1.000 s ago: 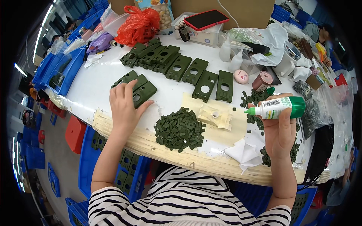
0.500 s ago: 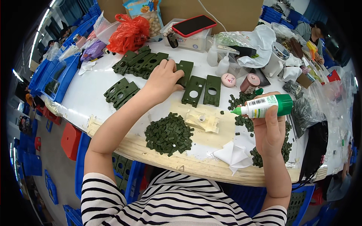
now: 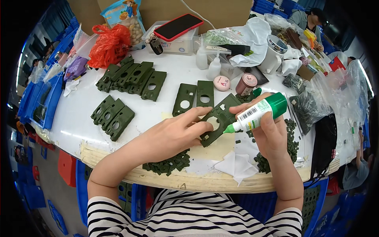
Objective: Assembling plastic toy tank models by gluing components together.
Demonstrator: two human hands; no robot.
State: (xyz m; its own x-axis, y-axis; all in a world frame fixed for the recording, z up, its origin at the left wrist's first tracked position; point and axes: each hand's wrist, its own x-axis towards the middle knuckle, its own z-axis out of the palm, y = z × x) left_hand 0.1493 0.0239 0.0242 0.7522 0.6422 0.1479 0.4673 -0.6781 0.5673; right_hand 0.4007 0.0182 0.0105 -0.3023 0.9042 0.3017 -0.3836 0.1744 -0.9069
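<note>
My left hand point(image 3: 178, 133) grips a dark green plastic plate point(image 3: 226, 113) with a large round hole, its fingers closed on the plate's left edge. The plate is tilted over the middle of the work spot. In my right hand point(image 3: 272, 136) is a white glue bottle point(image 3: 252, 116) with a green base, its green nozzle pointing down-left at the plate's lower right edge. Whether the nozzle touches the plate, I cannot tell. Two similar green plates point(image 3: 205, 93) lie just beyond. Small green pieces point(image 3: 169, 162) are heaped beside my left forearm, partly hidden by it.
More green plates point(image 3: 154, 85) lie in overlapping groups at the left. A white tissue point(image 3: 237, 166) rests near the wooden table edge point(image 3: 189, 182). Further back are a phone point(image 3: 178, 27) on a clear box, white squeeze bottles point(image 3: 214, 68) and a red plastic bag point(image 3: 108, 45).
My left hand has brought a green plate from the far group toward me and rightward. The glue bottle has moved left, its nozzle now at the plate. The whole view has shifted.
</note>
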